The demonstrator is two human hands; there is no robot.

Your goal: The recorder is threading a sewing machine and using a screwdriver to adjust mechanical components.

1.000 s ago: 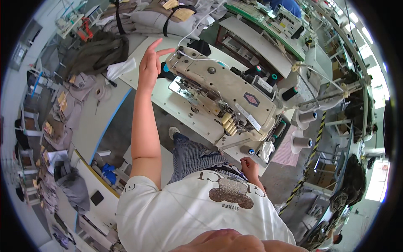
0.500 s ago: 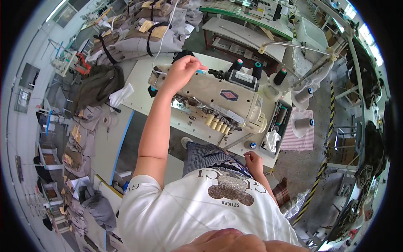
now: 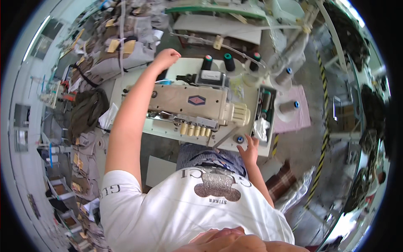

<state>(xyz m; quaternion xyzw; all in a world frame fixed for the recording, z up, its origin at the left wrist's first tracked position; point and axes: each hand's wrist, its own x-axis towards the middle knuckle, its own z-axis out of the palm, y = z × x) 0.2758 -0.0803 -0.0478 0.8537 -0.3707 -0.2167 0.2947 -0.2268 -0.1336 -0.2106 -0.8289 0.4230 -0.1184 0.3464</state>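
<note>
A beige industrial sewing machine (image 3: 176,98) stands on the white table (image 3: 161,127), with several cream tension knobs (image 3: 195,130) along its near side. My left arm reaches across the machine's left end. Past its back, by the table's far edge, my left hand (image 3: 166,59) has its fingers drawn together; anything between them is too small to make out. A blue round piece (image 3: 166,81) lies behind the machine, near my wrist. At the table's near right, my right hand (image 3: 250,150) spreads its thumb and fingers beside a small dark spool with a blue top (image 3: 239,138), seemingly not gripping it.
Dark thread cones (image 3: 228,63) stand behind a grey motor (image 3: 210,78). A tray (image 3: 273,107) holds spools and a crumpled white cloth (image 3: 261,128). Grey cones (image 3: 289,106) stand to its right. A thread-stand rod (image 3: 239,51) crosses the back. Bundled garments (image 3: 126,63) lie far left.
The view has shifted, so the machine appears farther left. My left hand has moved from above the machine to beyond its back. My right hand has come up to the small spool and its fingers have spread.
</note>
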